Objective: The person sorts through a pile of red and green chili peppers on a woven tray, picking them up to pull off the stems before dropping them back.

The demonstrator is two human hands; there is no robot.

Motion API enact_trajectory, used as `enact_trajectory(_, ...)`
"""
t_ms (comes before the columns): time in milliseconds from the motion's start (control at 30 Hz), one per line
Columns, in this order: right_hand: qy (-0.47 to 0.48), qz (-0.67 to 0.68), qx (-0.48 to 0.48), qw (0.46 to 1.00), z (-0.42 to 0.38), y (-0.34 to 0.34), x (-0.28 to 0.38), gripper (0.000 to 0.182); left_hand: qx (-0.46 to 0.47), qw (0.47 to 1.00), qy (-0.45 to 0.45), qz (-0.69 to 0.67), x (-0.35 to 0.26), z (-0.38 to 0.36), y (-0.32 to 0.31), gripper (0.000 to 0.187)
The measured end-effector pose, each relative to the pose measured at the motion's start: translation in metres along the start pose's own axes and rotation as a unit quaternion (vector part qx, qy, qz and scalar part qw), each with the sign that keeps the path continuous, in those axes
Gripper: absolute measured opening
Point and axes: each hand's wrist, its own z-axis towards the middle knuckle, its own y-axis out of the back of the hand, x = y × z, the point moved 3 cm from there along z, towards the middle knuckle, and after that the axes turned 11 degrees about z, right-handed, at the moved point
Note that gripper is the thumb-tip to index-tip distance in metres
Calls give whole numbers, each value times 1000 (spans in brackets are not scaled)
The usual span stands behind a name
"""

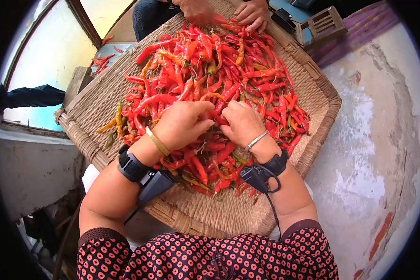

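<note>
A heap of red chili peppers, with a few orange and green ones among them, lies on a large woven basket tray. Over the near part of the heap, my left hand is closed, thumb and fingers pinching toward the middle. Close beside it my right hand is also closed, fingertips bent inward. A dark red chili pepper shows between the two hands and seems to be gripped by both; my fingers partly hide it. The wrists rest above more peppers.
Another person's hands work at the far edge of the heap. A slatted wooden crate stands at the upper right. A few chili peppers lie beyond the tray's left edge, by the window. Worn floor extends on the right.
</note>
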Motion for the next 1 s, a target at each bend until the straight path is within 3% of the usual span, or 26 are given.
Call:
enact_trajectory(67, 10, 24, -13, 1000, 0, 1, -1, 19, -26, 995, 59, -82, -4, -1, 7, 43)
enact_trajectory(167, 31, 94, -19, 995, -3, 20, 5, 15, -68, 992, 57, -86, -9, 1, 13, 34)
enact_trajectory(300, -5, 147, -7, 989, -5, 26, 10, 14, -9, 993, 36, -116, -9, 1, 11, 29)
enact_trajectory(367, -8, 125, 12, 992, -5, 24, 8, 14, -26, 974, 46, -220, -10, 0, 7, 23)
enact_trajectory(400, -7, 125, 10, 992, -5, 23, 6, 14, -49, 972, 62, -222, -13, -1, 10, 14)
enact_trajectory(500, 58, 139, 30, 988, -4, 24, 8, 15, -31, 985, 50, -160, -10, 1, 13, 11)
enact_trajectory(600, -29, 235, 119, 964, -5, 34, 5, 23, -61, 979, 59, -186, -8, 1, 13, 10)
enact_trajectory(633, -27, 234, 116, 965, -5, 37, 2, 23, -77, 976, 63, -192, -6, 0, 13, 10)
enact_trajectory(700, -89, 356, 107, 924, -8, 42, -11, 20, -72, 977, 69, -189, -7, 1, 17, 10)
enact_trajectory(733, -134, 363, 69, 919, -7, 45, -20, 18, -98, 983, 51, -146, -8, 0, 21, 9)
enact_trajectory(767, -112, 356, -17, 927, -6, 47, -29, 22, -123, 986, 34, -103, -9, 0, 24, 10)
enact_trajectory(833, -203, 523, -188, 806, -7, 53, -33, 28, -84, 996, 17, -32, -6, -3, 32, 10)
enact_trajectory(867, -203, 524, -188, 806, -9, 52, -36, 28, -44, 998, -3, 41, -6, -4, 34, 11)
enact_trajectory(933, -161, 188, -228, 942, -9, 59, -41, 31, -6, 995, -16, 95, -7, -8, 34, 13)
enact_trajectory(1000, -122, 166, -189, 960, -7, 50, -36, 30, 74, 981, -26, 177, -8, -12, 28, 17)
